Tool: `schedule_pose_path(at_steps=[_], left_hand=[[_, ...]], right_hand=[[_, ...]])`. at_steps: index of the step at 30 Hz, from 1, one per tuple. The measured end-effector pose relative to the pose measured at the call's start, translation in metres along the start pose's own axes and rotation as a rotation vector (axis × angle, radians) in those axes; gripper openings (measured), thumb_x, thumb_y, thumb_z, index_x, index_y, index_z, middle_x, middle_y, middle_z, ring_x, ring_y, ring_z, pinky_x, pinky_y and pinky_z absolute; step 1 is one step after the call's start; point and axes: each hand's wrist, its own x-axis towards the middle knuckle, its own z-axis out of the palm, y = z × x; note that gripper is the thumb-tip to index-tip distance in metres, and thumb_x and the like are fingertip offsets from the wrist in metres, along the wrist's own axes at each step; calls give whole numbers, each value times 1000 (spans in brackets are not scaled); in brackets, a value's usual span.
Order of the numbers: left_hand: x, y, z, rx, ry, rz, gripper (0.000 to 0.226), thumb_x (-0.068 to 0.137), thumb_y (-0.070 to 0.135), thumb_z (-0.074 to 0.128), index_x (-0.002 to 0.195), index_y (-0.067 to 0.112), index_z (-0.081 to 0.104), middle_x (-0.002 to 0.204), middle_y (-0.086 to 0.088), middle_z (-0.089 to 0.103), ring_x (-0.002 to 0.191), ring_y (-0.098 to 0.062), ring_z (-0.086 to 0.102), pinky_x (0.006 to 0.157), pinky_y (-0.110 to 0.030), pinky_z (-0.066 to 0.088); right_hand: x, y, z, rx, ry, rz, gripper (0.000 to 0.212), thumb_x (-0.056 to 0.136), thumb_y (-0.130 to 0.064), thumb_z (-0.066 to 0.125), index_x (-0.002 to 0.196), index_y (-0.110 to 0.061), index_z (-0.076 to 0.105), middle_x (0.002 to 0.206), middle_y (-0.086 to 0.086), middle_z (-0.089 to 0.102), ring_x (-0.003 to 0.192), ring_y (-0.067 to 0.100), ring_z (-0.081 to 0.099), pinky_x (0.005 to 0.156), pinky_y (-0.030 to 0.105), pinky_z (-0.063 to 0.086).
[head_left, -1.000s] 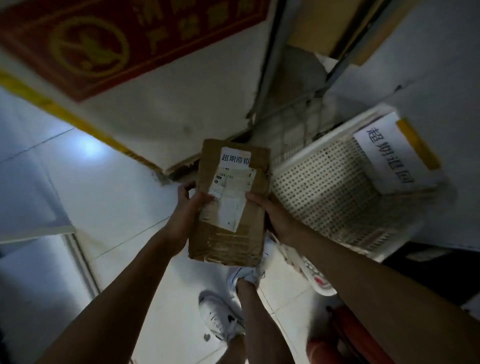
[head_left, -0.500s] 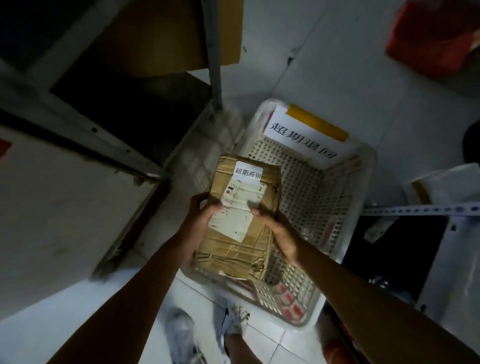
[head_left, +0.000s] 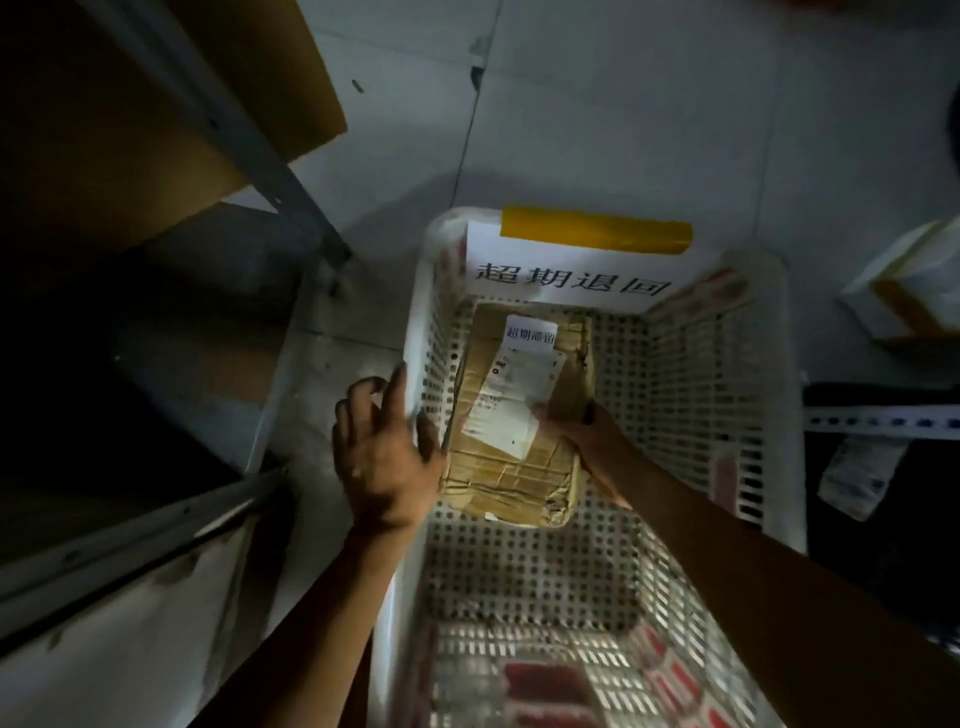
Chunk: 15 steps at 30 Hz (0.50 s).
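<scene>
A taped brown cardboard parcel (head_left: 511, 470) with white labels lies low inside a white perforated plastic basket (head_left: 691, 415), against its far left wall. My right hand (head_left: 576, 431) reaches into the basket and holds the parcel's right edge, thumb on the label. My left hand (head_left: 384, 452) is off the parcel, fingers spread, hovering over the basket's left rim. A white paper sign (head_left: 576, 275) with yellow tape is fixed to the basket's far wall.
Metal shelf rails (head_left: 249, 150) and a cardboard box (head_left: 130, 114) fill the dark left side. The basket stands on a pale tiled floor (head_left: 623, 104). A white packet (head_left: 904, 296) and another shelf rail (head_left: 883, 415) lie to the right.
The parcel went from being held above the basket in both hands to down inside it. My left hand let go and moved out over the left rim. The view tilted down over the basket.
</scene>
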Motion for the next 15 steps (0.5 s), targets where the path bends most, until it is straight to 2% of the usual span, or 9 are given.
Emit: schedule_pose_path(at_steps=[3,5,7,8,10,11,13,15], left_hand=[[10,-12,18,-22,26,3,46,92,23,67,137,13,61,122,-14,57,107,-31,52,83,-44,51],[8,-17,21,-9,42,38,46,95,27,64,138,12,61,121,-14,56,107,-31,52,84,-42,48],[7,-19,22,-24,60,52,52,95,29,64,143,11,58,121,-14,55,107,-30,52,86,-40,47],[6,-20,23,-39,66,57,54,94,29,65,144,11,57,121,-15,55,106,-30,52,85,-41,48],[5,-20,24,-57,77,57,56,94,30,65,145,11,56,120,-13,53,106,-30,52,84,-41,50],[6,-21,25,-60,81,42,56,94,30,65,146,12,55,121,-12,52,106,-31,53,83,-42,51],[8,-21,27,-59,84,21,56,94,30,65,146,13,55,121,-9,52,107,-34,56,85,-41,50],[7,-19,28,-59,89,35,56,94,29,65,146,11,55,119,-11,54,105,-35,57,86,-39,47]], right_hand=[[51,5,1,-29,51,-17,103,48,-59,94,132,-11,60,121,7,72,113,27,68,98,46,56],[82,8,4,-33,76,-14,107,50,-57,94,136,-6,55,122,8,71,109,24,71,91,42,60],[111,7,7,-63,70,-16,95,60,-50,93,135,-6,55,121,8,71,100,18,73,77,31,61],[123,6,9,-91,64,-16,82,68,-45,91,133,-7,57,120,8,71,95,15,73,71,25,59],[148,8,11,-142,51,-7,55,83,-32,81,131,-12,61,115,4,72,93,12,71,68,18,55],[158,11,13,-159,52,-10,49,87,-30,78,130,-14,61,114,2,72,95,12,70,70,18,55],[173,20,16,-181,100,9,49,89,-40,74,128,-14,58,112,-1,71,96,11,69,72,19,55],[188,33,16,-227,169,51,65,83,-60,72,126,-15,51,112,0,69,97,14,68,79,28,58]])
